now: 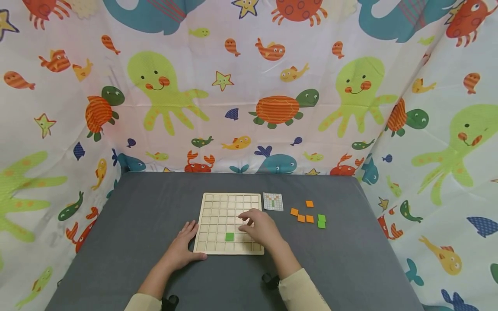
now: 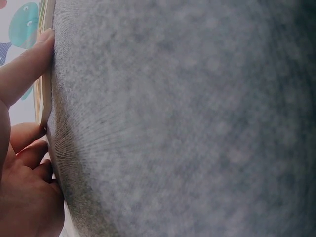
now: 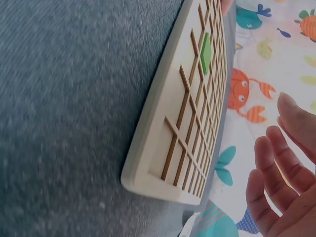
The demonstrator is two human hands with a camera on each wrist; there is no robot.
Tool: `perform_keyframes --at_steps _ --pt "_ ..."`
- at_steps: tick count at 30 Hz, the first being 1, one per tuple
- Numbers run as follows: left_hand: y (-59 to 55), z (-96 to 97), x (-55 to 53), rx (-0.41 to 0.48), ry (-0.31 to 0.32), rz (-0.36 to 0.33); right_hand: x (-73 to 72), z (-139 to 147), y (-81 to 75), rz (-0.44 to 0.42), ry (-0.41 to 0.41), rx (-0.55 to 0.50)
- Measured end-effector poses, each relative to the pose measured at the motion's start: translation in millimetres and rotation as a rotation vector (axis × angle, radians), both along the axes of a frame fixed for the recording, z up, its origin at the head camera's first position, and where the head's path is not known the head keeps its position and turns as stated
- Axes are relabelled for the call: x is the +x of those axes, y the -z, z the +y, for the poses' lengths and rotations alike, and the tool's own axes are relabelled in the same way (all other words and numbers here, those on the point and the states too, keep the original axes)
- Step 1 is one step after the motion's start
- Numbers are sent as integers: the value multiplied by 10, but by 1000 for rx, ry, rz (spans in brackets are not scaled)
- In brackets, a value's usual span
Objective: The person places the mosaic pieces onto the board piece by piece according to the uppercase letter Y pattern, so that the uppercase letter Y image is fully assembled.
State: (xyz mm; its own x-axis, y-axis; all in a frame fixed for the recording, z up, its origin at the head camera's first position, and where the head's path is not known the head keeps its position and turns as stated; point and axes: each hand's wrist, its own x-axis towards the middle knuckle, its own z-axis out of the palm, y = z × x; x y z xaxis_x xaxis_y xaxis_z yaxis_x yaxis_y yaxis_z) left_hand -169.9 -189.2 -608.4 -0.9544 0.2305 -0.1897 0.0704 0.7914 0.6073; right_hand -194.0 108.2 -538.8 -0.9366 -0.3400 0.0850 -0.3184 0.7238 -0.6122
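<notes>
To your far left, a white curtain [image 1: 39, 108] printed with sea creatures hangs beside the gray counter [image 1: 148, 207]; it also runs across the back and down the right side. Your light left sleeve [image 1: 143, 303] comes in at the bottom, and beyond it your left hand [image 1: 182, 248] touches the wooden board [image 1: 218, 216] at its near left corner. That grip is spread: the fingers lie along the board's left edge, the thumb points along the near edge, and the left wrist view shows the thumb against the rim.

The board lies flat on the counter, its face marked off into square cells. One green square [image 1: 229, 236] sits in a cell close to the near edge, around the middle from side to side.

Over the board's right part is your right hand [image 1: 265, 229]. Its grip is spread, the thumb and fingers bent a little with a gap between them.

Just beside the board's far right corner lies a small pattern card [image 1: 273, 201]. Farther right are four orange tiles [image 1: 294, 211], loosely grouped, then two green tiles [image 1: 321, 224] lying against each other.
</notes>
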Motion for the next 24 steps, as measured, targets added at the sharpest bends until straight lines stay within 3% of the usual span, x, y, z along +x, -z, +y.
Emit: perform_keyframes --at_steps 24 --pt "-47 11 21 3 -8 -17 68 435 -22 39 129 -71"
